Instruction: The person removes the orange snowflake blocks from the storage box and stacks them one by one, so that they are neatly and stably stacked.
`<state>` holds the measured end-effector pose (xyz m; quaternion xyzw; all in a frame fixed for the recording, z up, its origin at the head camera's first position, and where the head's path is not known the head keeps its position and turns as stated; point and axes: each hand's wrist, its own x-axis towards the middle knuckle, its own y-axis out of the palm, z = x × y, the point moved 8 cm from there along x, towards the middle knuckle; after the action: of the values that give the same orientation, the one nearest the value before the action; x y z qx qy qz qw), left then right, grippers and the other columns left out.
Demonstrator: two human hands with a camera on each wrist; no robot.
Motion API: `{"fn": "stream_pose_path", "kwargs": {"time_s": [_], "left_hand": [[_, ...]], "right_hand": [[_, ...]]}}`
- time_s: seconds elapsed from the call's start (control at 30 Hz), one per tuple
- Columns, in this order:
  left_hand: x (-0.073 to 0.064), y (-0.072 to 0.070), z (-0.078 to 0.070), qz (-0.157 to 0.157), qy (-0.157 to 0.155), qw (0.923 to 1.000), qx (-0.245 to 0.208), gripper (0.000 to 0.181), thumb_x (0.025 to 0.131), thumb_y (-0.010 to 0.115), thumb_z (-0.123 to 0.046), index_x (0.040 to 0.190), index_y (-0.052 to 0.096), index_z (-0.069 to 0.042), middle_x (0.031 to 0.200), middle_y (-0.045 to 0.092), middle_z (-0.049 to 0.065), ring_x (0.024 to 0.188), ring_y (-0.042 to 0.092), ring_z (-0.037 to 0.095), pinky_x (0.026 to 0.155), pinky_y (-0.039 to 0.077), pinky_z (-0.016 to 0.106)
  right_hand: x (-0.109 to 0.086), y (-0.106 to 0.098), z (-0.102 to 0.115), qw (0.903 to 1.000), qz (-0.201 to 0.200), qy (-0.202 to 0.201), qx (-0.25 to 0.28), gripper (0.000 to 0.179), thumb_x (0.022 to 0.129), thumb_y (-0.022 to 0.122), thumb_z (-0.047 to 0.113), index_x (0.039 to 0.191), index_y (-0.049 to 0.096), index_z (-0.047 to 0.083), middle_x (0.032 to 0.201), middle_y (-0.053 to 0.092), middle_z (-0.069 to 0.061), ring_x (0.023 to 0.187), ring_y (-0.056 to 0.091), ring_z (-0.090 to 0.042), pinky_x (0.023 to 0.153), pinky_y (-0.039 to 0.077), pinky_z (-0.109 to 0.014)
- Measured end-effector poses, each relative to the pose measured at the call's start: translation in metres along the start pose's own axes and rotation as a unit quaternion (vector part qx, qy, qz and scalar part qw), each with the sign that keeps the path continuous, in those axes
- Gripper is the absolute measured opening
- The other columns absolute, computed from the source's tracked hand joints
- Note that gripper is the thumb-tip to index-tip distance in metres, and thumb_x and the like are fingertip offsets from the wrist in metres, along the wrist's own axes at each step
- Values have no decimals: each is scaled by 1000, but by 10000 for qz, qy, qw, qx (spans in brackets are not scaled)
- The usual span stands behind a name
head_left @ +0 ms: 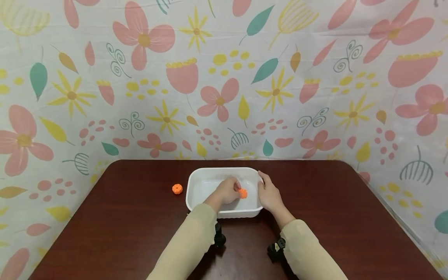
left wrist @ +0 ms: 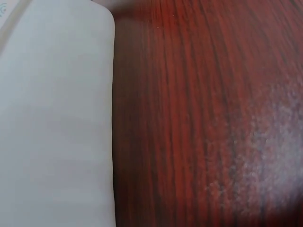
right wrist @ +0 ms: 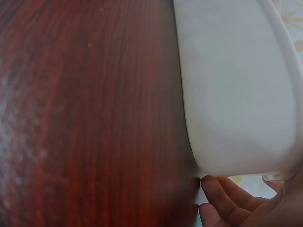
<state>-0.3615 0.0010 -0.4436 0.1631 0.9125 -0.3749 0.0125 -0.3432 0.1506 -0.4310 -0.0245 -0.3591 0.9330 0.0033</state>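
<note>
A white plastic basin (head_left: 210, 212) stands on the dark wooden table. My left hand (head_left: 227, 191) reaches over its near rim and pinches a small orange ridged piece (head_left: 243, 193), shaped like a little pumpkin, inside the basin. At the basin's right end, my right hand (head_left: 270, 194) grips the rim and outer wall. The right wrist view shows the fingers (right wrist: 229, 198) bent against the end wall, low by the tabletop. A second orange pumpkin-shaped piece (head_left: 177, 189) lies on the table just left of the basin. Only basin wall and table show in the left wrist view.
The dark red-brown table (head_left: 115, 229) has rounded far corners. Behind it hangs a flower-printed cloth (head_left: 217, 128), reaching down to the table's back edge. Black wrist cameras sit under both sleeves (head_left: 189, 241), close in front of the basin.
</note>
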Motion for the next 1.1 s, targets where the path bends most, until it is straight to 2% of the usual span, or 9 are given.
{"fn": "stream_pose_path", "kwargs": {"time_s": [0.3, 0.47, 0.63, 0.87, 1.1], "left_hand": [[0, -5, -2, 33, -87, 9995, -309, 8, 86, 60, -7, 93, 60, -11, 90, 58, 3, 80, 53, 16, 71, 45, 28], [1, -12, 1, -128, -102, 9981, -601, 8, 86, 58, -7, 93, 61, -9, 94, 59, 5, 84, 53, 17, 73, 46, 29], [-1, -19, 4, -323, -82, 9944, -999, 7, 85, 62, -6, 92, 62, -6, 91, 59, 7, 81, 53, 15, 68, 45, 24], [-9, -32, -1, -373, 37, 9907, -1311, 10, 88, 63, -8, 97, 61, -6, 90, 59, 7, 74, 59, 15, 62, 47, 24], [-22, -45, 2, -438, 102, 9868, -1555, 11, 90, 61, -9, 100, 60, -5, 94, 59, 8, 77, 60, 16, 63, 48, 24]], "right_hand": [[1, -3, 1, 10000, -8, -48, -10, 47, 102, 28, 27, 149, 26, 21, 149, 36, -17, 134, 37, -38, 107, 33, -55], [2, -3, 3, 10000, -37, -54, 35, 47, 102, 28, 28, 149, 27, 21, 148, 38, -17, 134, 38, -38, 106, 34, -55], [-1, 0, 1, 10000, -21, -31, 32, 47, 102, 28, 28, 148, 28, 20, 147, 40, -18, 133, 38, -38, 106, 34, -55], [-2, 1, -3, 10000, -58, -6, -3, 47, 102, 28, 27, 148, 27, 19, 148, 38, -17, 133, 38, -38, 106, 34, -55], [-2, 2, -2, 10000, -47, -2, -37, 47, 102, 29, 27, 148, 28, 19, 149, 37, -16, 133, 39, -39, 106, 35, -55]]}}
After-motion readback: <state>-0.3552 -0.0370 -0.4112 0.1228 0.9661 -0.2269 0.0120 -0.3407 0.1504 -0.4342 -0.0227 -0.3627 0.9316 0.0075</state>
